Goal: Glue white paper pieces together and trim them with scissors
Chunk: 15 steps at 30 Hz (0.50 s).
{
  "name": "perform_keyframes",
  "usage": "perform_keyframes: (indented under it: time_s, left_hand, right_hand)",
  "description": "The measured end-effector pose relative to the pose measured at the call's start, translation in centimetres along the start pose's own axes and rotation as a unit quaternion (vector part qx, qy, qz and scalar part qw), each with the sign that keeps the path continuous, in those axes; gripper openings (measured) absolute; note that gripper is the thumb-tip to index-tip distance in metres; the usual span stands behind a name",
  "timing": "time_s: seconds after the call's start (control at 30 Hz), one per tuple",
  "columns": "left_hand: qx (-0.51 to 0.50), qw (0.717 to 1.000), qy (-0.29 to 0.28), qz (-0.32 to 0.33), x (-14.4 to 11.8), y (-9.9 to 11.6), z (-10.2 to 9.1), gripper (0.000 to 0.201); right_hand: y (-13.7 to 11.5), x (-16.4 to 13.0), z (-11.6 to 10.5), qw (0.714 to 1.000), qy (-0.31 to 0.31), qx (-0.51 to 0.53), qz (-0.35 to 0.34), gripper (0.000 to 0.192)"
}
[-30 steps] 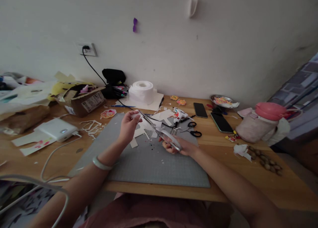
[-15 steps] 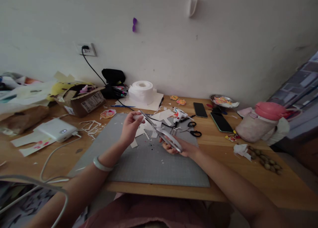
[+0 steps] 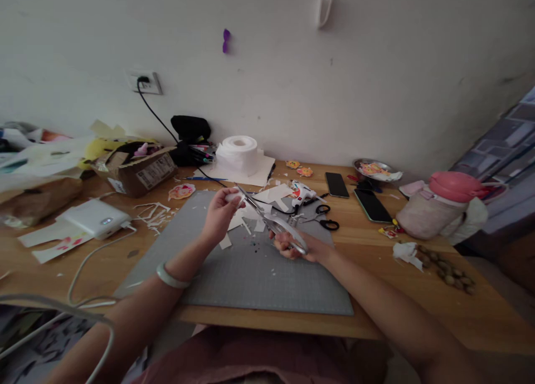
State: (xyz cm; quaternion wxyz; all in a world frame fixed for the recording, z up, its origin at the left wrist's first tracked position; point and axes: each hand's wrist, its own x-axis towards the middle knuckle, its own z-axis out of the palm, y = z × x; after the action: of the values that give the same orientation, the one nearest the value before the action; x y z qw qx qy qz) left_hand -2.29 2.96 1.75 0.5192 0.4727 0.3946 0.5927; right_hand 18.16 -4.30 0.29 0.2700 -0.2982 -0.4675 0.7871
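Above the grey cutting mat [image 3: 267, 286], my left hand [image 3: 221, 214] pinches a small white piece [image 3: 234, 197], perhaps paper; the fingers cover much of it. My right hand [image 3: 295, 247] is closed round the handles of large silver scissors [image 3: 284, 228]. Their blades point up and left, with the tips at the white piece by my left fingertips. Under and behind the scissors lie white paper scraps [image 3: 273, 194] on the mat. Smaller black-handled scissors [image 3: 329, 224] rest at the mat's right edge, close to a white hot glue gun [image 3: 303, 193].
Behind the mat stands a white paper roll [image 3: 237, 155]. To the left are a cardboard box [image 3: 146, 172] and a white power bank [image 3: 96, 217] with its cable. Two phones [image 3: 336, 185], a metal bowl [image 3: 374, 171] and a pink-lidded container [image 3: 443, 205] occupy the right side.
The silver scissors' handles have come closer together in my right hand, and the blades have narrowed. My left hand has barely shifted, still pinching the white piece.
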Motion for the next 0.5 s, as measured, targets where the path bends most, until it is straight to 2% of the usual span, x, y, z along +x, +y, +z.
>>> perform_keyframes:
  time_s: [0.3, 0.5]
  left_hand:
    - [-0.002, 1.000, 0.004, -0.013, 0.27, 0.11, -0.16, 0.033]
    - [-0.015, 1.000, 0.007, 0.002, 0.33, 0.08, -0.20, 0.032]
  right_hand:
    - [-0.05, -0.02, 0.16, 1.000, 0.015, -0.004, -0.017, 0.033]
    - [0.03, -0.01, -0.45, 0.999, 0.007, 0.052, 0.014, 0.041]
